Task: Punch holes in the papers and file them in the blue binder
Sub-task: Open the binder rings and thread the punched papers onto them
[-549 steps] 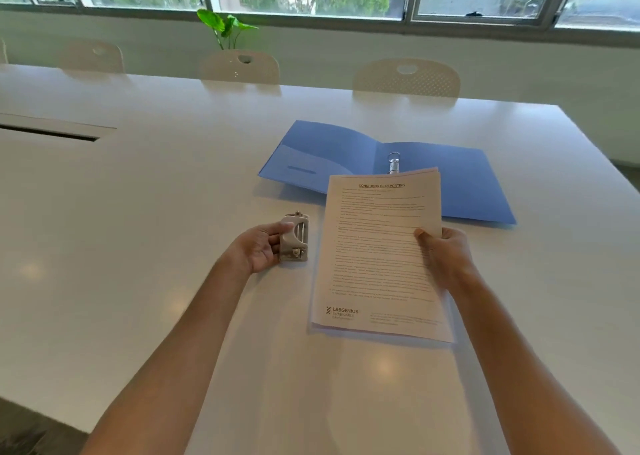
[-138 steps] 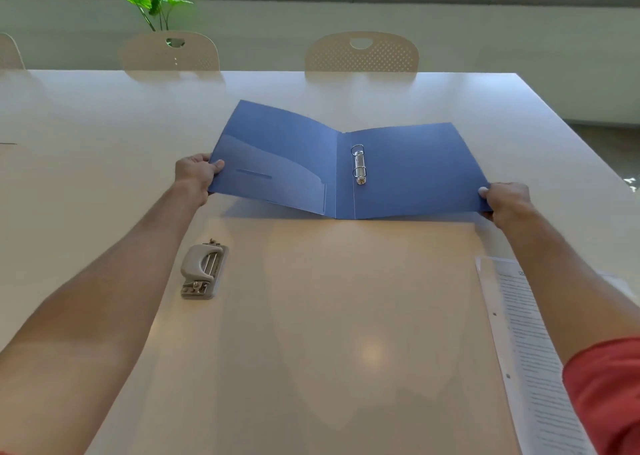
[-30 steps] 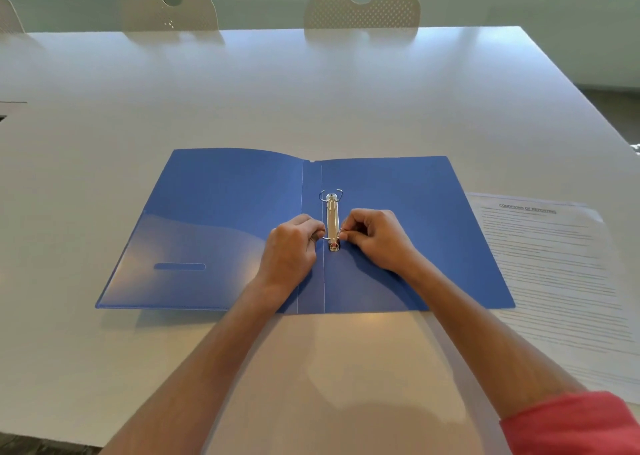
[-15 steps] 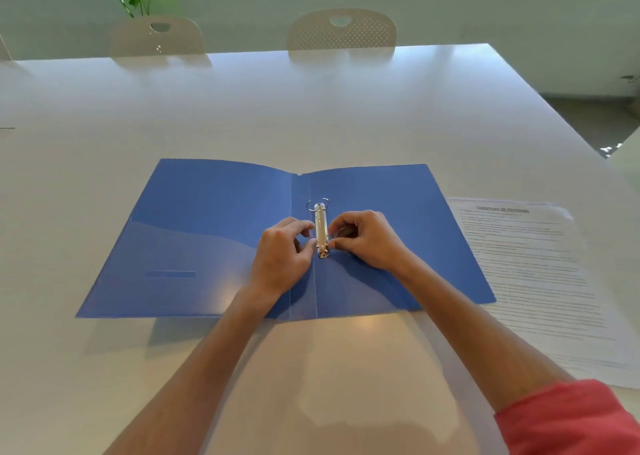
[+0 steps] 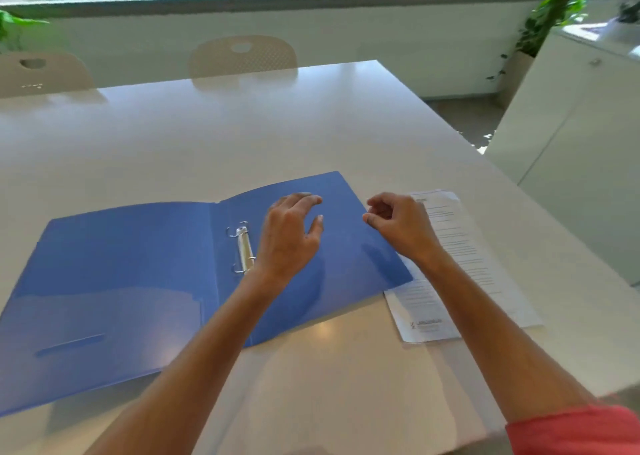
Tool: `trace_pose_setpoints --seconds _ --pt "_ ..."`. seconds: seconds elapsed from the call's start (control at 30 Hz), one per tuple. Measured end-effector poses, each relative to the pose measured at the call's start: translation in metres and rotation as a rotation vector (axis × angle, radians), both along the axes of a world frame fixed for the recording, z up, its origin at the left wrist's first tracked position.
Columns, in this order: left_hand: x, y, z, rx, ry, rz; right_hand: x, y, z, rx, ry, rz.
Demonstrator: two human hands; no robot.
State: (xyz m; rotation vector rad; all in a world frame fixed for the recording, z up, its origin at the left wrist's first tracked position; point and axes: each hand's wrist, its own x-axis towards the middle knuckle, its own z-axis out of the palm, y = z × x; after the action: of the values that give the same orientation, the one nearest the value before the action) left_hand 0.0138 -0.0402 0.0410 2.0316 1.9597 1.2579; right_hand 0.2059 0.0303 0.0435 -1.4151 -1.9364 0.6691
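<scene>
The blue binder [image 5: 131, 274] lies open and flat on the white table [image 5: 242, 136]. Its metal rings [image 5: 242, 247] stand parted at the spine. My left hand [image 5: 289, 236] hovers over the binder's right cover, just right of the rings, fingers spread and holding nothing. My right hand [image 5: 398, 226] is over the binder's right edge, fingers loosely curled and empty. The printed papers [image 5: 460, 271] lie on the table right of the binder, partly under its edge and under my right forearm. The hole punch is out of view.
Two beige chairs [image 5: 242, 56] stand at the table's far side. A white cabinet [image 5: 571, 125] stands to the right beyond the table's right edge, with a trailing plant [image 5: 550, 8] at its far end. Windows run along the back wall.
Both hands have let go of the ring mechanism and moved right. The rings now stand parted. The view has swung to the right.
</scene>
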Motion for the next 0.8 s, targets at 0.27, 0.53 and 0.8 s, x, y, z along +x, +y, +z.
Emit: trace_pose_setpoints --seconds 0.27,0.53,0.8 --pt "0.076 0.077 0.005 -0.314 0.207 -0.250 0.106 0.003 -0.002 -0.081 -0.254 -0.332" --pt "0.104 0.139 -0.006 -0.610 0.434 -0.230 0.132 -0.004 -0.021 -0.189 -0.434 -0.305" --pt "0.105 0.157 -0.016 -0.568 0.469 -0.204 0.132 0.004 -0.024 -0.211 -0.497 -0.270"
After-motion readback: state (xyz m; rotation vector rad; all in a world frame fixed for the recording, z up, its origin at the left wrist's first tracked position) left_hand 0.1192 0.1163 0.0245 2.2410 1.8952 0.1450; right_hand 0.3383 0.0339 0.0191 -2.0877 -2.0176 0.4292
